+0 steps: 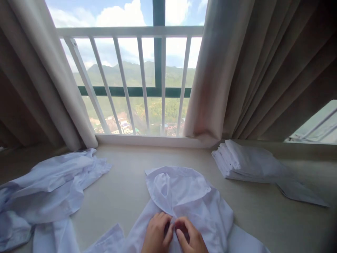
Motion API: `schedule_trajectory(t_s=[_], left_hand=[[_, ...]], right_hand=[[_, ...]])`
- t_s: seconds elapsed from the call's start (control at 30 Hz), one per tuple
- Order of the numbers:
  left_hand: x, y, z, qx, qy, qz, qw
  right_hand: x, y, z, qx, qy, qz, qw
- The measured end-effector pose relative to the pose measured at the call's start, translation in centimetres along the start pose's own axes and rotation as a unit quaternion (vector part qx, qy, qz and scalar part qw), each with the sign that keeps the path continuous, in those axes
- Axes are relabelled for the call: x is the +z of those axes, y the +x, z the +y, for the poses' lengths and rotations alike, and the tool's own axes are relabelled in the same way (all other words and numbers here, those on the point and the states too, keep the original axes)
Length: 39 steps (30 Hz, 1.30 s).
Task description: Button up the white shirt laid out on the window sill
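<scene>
A white collared shirt (195, 196) lies spread in front of me, its collar toward the window and its sleeves out to both sides. Just below the collar, my left hand (158, 232) pinches the front edge of the cloth. My right hand (190, 234) is beside it, thumb and fingers closed on the same front edge. The fingertips of both hands nearly meet there. Whatever small part, such as a button, sits between the fingers is hidden.
Crumpled white shirts (52, 189) lie at the left. A stack of folded white garments (247, 161) rests at the right, one piece trailing off it. Behind the pale surface (126, 175) are a white railing (131, 32), a window and grey-brown curtains (210, 70).
</scene>
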<state>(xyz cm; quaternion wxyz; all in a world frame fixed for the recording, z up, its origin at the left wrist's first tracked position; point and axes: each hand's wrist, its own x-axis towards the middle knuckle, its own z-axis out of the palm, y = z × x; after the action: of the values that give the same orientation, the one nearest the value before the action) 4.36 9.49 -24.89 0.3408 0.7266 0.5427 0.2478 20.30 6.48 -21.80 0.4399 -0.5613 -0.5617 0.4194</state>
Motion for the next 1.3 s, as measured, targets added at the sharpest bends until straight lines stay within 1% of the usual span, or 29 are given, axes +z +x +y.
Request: schedule_trajectory(t_s=[0.07, 0.1, 0.17, 0.27, 0.43, 0.53, 0.63, 0.73, 0.83, 0.97, 1.1, 1.3], left_hand=[[-0.5, 0.4, 1.9, -0.032, -0.038, 0.030, 0.998], [-0.7, 0.7, 2.6, -0.036, -0.054, 0.039, 0.997], [-1.2, 1.5, 3.4, -0.023, -0.071, 0.049, 0.996], [-1.9, 2.6, 3.3, 0.003, -0.079, 0.036, 0.996], [-2.9, 4.2, 2.6, -0.014, -0.115, 0.037, 0.993], [-3.4, 5.5, 2.7, -0.026, -0.124, 0.025, 0.992], [-3.7, 6.4, 3.1, -0.035, -0.160, 0.023, 0.986], [-3.6, 6.2, 3.5, -0.039, -0.180, 0.038, 0.982], [-3.4, 5.3, 3.7, -0.043, -0.201, 0.041, 0.978], [-3.0, 4.3, 3.8, -0.049, -0.214, 0.063, 0.974], [-2.7, 4.0, 4.0, -0.050, -0.224, 0.084, 0.970], [-2.7, 4.0, 4.0, -0.041, -0.243, 0.086, 0.965]], right_hand=[[-0.1, 0.8, -0.4, 0.021, 0.027, 0.008, 0.999], [-0.1, 1.3, -0.6, 0.027, 0.037, 0.015, 0.999], [-0.1, 2.2, -0.7, 0.030, 0.057, 0.025, 0.998], [0.2, 3.2, -0.4, 0.022, 0.084, 0.039, 0.995], [1.1, 4.7, 1.0, -0.008, 0.083, 0.037, 0.996], [1.1, 6.3, 1.4, -0.002, 0.098, 0.036, 0.995], [0.7, 7.7, 1.3, 0.022, 0.147, 0.010, 0.989], [0.2, 8.4, 0.7, 0.052, 0.205, -0.016, 0.977], [0.0, 8.4, 0.3, 0.065, 0.231, -0.026, 0.970], [0.0, 8.1, 0.5, 0.060, 0.227, -0.039, 0.971], [0.0, 7.9, 0.5, 0.050, 0.229, -0.041, 0.971], [-0.1, 7.8, 0.1, 0.045, 0.225, -0.038, 0.973]])
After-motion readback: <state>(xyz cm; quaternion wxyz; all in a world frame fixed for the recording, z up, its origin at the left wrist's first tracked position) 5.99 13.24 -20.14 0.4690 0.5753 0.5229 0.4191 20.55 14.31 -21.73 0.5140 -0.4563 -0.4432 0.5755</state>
